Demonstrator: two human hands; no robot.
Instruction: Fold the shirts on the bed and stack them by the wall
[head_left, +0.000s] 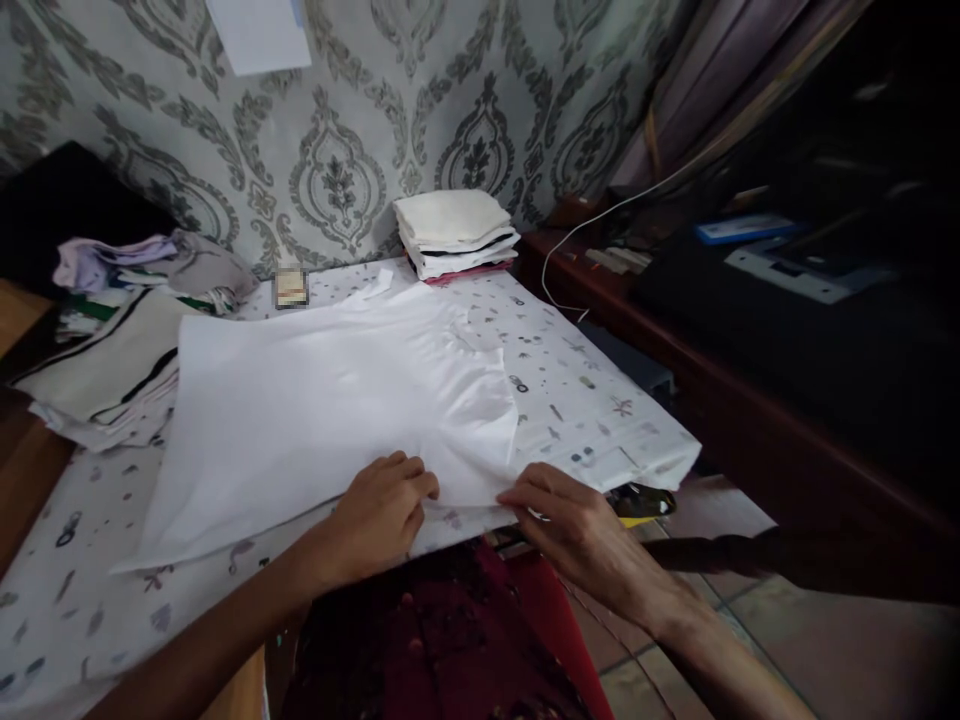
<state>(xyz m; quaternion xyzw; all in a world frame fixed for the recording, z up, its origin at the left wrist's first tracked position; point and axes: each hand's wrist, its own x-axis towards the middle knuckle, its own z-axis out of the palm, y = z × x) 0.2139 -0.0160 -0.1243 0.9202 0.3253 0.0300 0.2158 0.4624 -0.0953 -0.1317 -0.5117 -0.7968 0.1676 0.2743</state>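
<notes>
A white shirt-like garment (pixel 315 400) lies spread across a patterned cloth (pixel 600 410), with gathers and wrinkles toward its right part. My left hand (pixel 386 505) grips the garment's near edge, its fingers curled and thumb pressed in. To the right, my right hand (pixel 559 515) pinches the near right corner of the same garment between thumb and fingers. A short stretch of fabric runs between the two hands. Some fingertips of the left hand are hidden under the curl.
A folded stack of clothes (pixel 454 230) stands by the wall. Loose clothes (pixel 112 365) are piled at left. A small boxy item (pixel 291 288) sits near the back edge. At right is a dark wooden desk (pixel 750 430) with a white cable (pixel 551 262).
</notes>
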